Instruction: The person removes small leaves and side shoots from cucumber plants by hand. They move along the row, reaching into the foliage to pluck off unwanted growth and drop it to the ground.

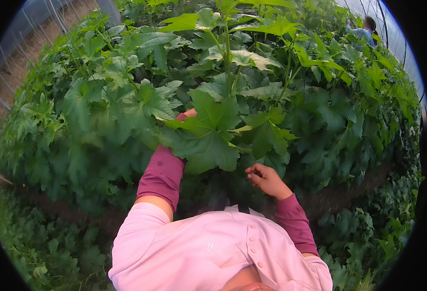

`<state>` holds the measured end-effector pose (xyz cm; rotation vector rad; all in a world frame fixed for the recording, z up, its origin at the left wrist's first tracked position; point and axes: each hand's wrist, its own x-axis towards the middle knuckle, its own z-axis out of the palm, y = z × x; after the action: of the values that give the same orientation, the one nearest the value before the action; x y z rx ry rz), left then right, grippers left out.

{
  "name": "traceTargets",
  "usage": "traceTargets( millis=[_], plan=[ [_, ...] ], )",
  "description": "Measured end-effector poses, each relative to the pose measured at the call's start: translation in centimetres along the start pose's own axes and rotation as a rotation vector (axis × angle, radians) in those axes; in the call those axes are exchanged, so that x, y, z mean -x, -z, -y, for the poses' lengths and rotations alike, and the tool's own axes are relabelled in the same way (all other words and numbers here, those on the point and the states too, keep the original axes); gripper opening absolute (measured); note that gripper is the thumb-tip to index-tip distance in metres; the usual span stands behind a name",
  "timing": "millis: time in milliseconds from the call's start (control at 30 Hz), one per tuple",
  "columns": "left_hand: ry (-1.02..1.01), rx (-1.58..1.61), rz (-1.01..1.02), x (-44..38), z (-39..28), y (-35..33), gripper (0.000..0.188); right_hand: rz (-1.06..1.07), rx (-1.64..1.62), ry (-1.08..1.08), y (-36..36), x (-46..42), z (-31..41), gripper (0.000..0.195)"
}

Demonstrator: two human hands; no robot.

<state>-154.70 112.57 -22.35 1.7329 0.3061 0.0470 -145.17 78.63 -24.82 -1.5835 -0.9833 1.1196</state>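
Observation:
My left hand (189, 113) reaches into tall green plants with large lobed leaves; only a small part of it shows between the leaves, and its fingers are hidden. A broad leaf (209, 136) covers part of that forearm, which wears a maroon sleeve (160, 174). Lower and to the right, my right hand (268, 180) is just below the leaves, its fingers curled and the thumb near the fingertips. Whether something small lies between them cannot be made out. An upright green stem (228, 62) rises in front of me.
Dense foliage (100, 105) spreads on both sides. More low plants (49, 240) grow behind me. A person in a light blue top (364, 33) stands among the plants at the far right. A grey post (109, 12) rises at the upper left, near bare soil (35, 43).

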Motion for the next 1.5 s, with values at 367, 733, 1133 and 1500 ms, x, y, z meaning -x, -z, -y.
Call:
traceTargets(
  millis=[367,733,1133,1500],
  plan=[
    [0.088,0.336,-0.109,13.1,-2.7,-6.6,0.04,0.162,-0.327,0.342,-4.6,-1.3,5.2,0.016],
    [-0.102,0.818,-0.162,14.3,-1.6,-11.4,0.037,0.127,-0.24,0.198,-2.8,-3.1,16.6,0.03],
    [-0.2,1.003,-0.134,12.8,-1.2,-12.7,0.035,0.066,-0.488,0.354,-2.2,-3.5,13.7,0.042],
    [-0.227,1.055,-0.137,13.6,-1.4,-13.3,0.034,-0.083,-0.24,0.763,-1.9,-4.6,11.4,0.027]
  ],
)
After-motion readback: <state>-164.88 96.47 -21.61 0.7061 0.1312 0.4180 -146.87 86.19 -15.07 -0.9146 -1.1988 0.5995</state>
